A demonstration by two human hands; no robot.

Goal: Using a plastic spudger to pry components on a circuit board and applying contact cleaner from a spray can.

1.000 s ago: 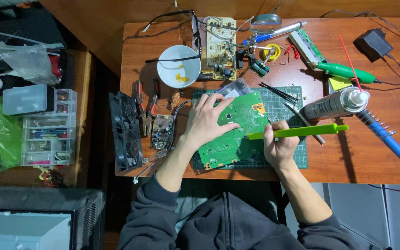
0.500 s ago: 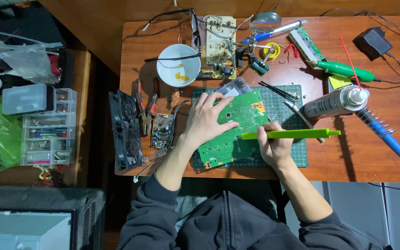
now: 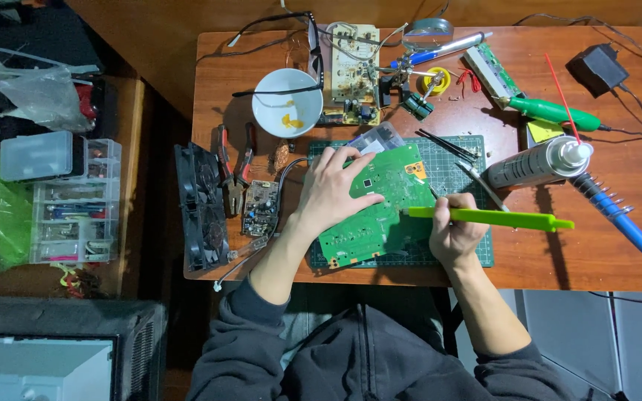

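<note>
Circuit board (image 3: 380,212), green, lies tilted on the cutting mat (image 3: 477,252) at table centre. Left hand (image 3: 332,189) presses flat, fingers spread, on its 9 o'clock half. Right hand (image 3: 451,230) pinches a green plastic pry tool (image 3: 499,218), long axis 3-to-9 o'clock, tip touching the board's 3 o'clock edge.

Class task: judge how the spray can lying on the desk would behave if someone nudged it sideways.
The spray can lies on its side on bare wood, so it would probably roll rather than slide. Its metal body looks rigid and smooth, perhaps slippery to grip. The thin red straw at its nozzle seems flexible and might bend or snag.
</note>
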